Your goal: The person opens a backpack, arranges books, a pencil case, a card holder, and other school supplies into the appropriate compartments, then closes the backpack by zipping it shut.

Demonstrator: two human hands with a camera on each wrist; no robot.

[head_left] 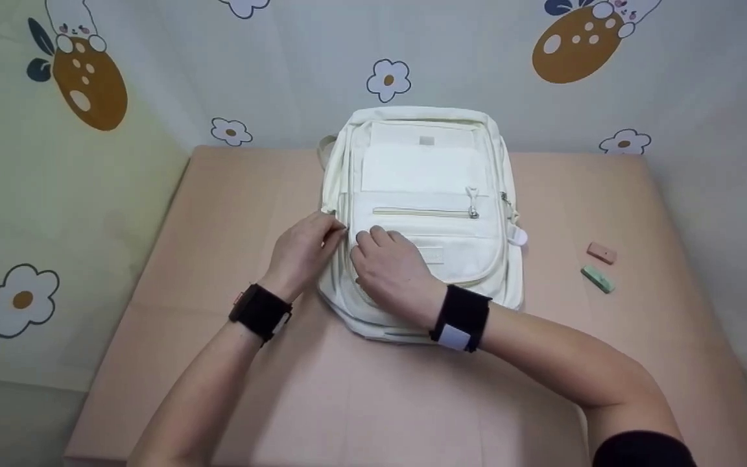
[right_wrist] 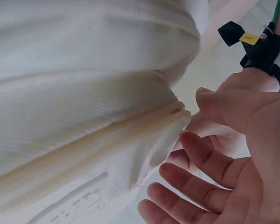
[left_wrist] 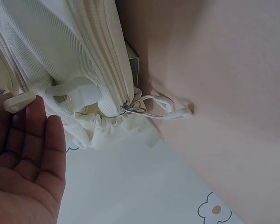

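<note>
A cream-white backpack lies front side up on the table. At its left edge, my left hand pinches a white zipper pull between thumb and fingers, as the left wrist view shows. Over the lower left of the front pocket is my right hand. Its fingers are loosely bent and the thumb stands apart, with nothing between them in the right wrist view. The fingertips are close to the pocket's zipper seam; whether they touch it I cannot tell.
A pink block and a green block, both small, lie on the table right of the backpack. Another looped zipper pull hangs from the bag's side. Patterned cloth hangs behind the table.
</note>
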